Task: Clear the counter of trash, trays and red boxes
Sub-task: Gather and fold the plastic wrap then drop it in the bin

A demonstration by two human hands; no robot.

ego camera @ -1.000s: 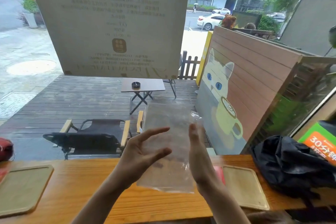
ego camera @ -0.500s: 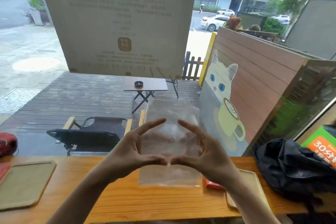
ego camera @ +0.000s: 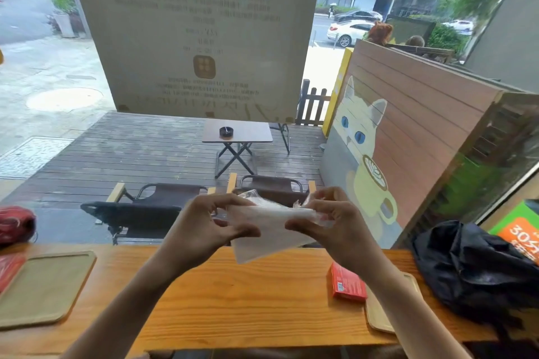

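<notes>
Above the wooden counter point(ego camera: 233, 300), my left hand point(ego camera: 204, 227) and my right hand point(ego camera: 329, 224) both pinch a clear plastic bag point(ego camera: 262, 230), which is folded over and crumpled between them. A red box point(ego camera: 347, 283) lies on the counter under my right forearm, against a wooden tray point(ego camera: 379, 315) that the arm partly hides. Another wooden tray point(ego camera: 43, 288) lies at the left, and a red box point(ego camera: 8, 268) shows at its left edge.
A black bag point(ego camera: 472, 271) is heaped on the counter's right end, with a green and orange sign point(ego camera: 522, 227) behind it. A dark red bundle point(ego camera: 14, 224) sits at the far left. The window glass stands right behind the counter.
The bag was held up flat between my hands; now it is folded down and squeezed into a narrower band. The view has tilted down, and the red box shows fully.
</notes>
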